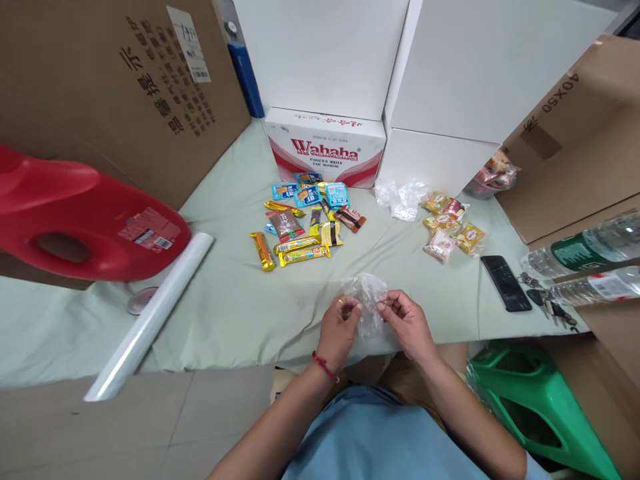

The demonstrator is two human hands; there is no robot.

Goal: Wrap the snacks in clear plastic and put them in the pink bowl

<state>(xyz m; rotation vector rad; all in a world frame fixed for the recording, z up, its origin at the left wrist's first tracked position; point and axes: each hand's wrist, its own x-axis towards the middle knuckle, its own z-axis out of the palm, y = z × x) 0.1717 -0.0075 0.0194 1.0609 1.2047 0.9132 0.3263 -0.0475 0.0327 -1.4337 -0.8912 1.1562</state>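
A clear plastic bag (371, 300), crumpled and see-through, is stretched between my two hands near the table's front edge. My left hand (341, 327) pinches its left side between thumb and fingers. On the other side, my right hand (407, 323) grips it the same way. Beyond them lies a pile of wrapped snacks (303, 255) in yellow, blue and brown packets. Several small wrapped snacks (440, 245) sit farther right. Between the two groups, at the back, rests another crumpled clear plastic bag (400, 199).
A white roll (155, 313) and a red jug (100, 220) are at the left. A Wahaha box (327, 152) stands at the back. On the right lie a phone (506, 283), keys (550, 305) and plastic bottles (590, 250). A green stool (540, 400) is below the edge.
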